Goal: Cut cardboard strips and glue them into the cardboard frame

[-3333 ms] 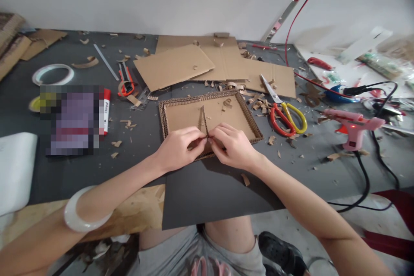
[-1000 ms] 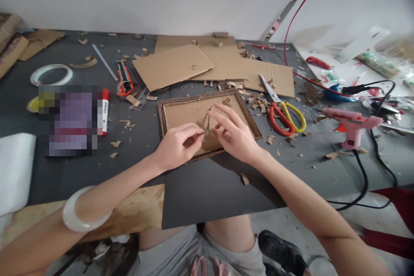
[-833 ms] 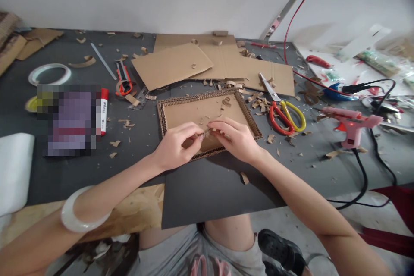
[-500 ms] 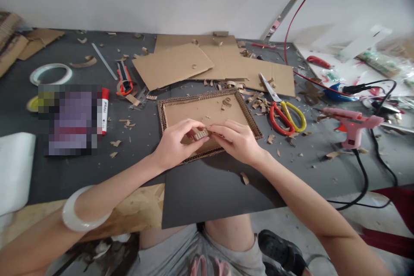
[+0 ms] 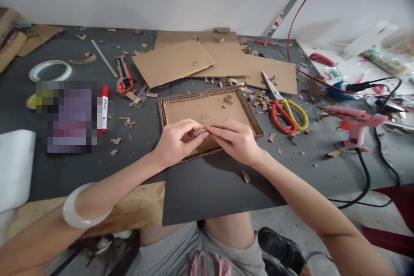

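Between my two hands is a small strip of corrugated cardboard (image 5: pixel 198 131), its ridged side showing. My left hand (image 5: pixel 177 141) pinches it between thumb and fingers. My right hand (image 5: pixel 235 139) is closed on the strip's right end, its fingertips meeting those of the left; that end is mostly hidden. Both hands are over a shallow cardboard tray (image 5: pixel 186 114) with a raised corrugated rim. A curled cardboard scrap (image 5: pixel 228 100) and a few tiny bits lie inside the tray. My forearms cross in front of its near edge.
Scissors (image 5: pixel 284 110) and a pink glue gun (image 5: pixel 355 123) with a cable lie to the right. Cardboard sheets (image 5: pixel 181 62) are behind the tray. Leftward are an orange utility knife (image 5: pixel 124 76), a red marker (image 5: pixel 105 108) and a tape roll (image 5: pixel 50 70). Scraps litter the dark table.
The cardboard strip has tilted slightly between my fingers, showing less of its ridged face. Both hands stay nearly in place over the tray. The camera view has shifted a little.
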The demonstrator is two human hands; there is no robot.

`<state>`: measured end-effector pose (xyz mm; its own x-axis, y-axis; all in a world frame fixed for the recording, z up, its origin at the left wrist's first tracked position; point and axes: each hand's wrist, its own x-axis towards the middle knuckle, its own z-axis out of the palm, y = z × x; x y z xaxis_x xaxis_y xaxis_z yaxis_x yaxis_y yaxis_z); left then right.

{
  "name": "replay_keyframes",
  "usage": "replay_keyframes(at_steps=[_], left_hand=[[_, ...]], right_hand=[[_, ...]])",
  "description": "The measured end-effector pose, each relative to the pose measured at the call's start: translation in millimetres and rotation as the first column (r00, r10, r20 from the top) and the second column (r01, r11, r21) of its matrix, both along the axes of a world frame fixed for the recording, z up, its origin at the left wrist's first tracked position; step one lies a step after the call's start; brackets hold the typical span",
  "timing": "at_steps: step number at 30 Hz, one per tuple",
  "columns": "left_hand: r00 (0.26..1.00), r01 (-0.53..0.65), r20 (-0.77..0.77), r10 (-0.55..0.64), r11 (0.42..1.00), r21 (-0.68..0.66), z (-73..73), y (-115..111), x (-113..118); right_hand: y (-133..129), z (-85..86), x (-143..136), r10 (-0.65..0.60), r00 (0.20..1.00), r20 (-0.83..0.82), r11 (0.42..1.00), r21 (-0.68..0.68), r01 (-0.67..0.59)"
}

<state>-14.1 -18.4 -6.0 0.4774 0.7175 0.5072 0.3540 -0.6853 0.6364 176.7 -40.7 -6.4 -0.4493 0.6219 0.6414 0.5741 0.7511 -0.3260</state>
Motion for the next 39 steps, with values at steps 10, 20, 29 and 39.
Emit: replay_keyframes(at_steps=[10, 20, 29, 39], left_hand=[[1.000, 0.021, 0.001, -0.021, 1.000, -0.017, 2.7, -2, 0], [0.998, 0.056, -0.025, -0.056, 0.998, 0.026, -2.6, 2, -3], [0.997, 0.067, -0.051, -0.063, 0.995, 0.071, -5.3, 1, -3], [0.994, 0.091, -0.067, -0.085, 0.991, 0.099, -4.3, -1, -4]], right_hand=[[-1, -2.1, -3, -0.018, 0.997, -0.073, 0.998, -0.056, 0.014], [-4, 3.3, -3, -0.056, 0.990, -0.130, 0.984, -0.176, 0.032], [-3, 6.5, -2, -0.048, 0.990, -0.130, 0.980, -0.197, 0.022], [-6, 11.5, -3, -0.007, 0.989, -0.148, 0.984, -0.177, -0.019]])
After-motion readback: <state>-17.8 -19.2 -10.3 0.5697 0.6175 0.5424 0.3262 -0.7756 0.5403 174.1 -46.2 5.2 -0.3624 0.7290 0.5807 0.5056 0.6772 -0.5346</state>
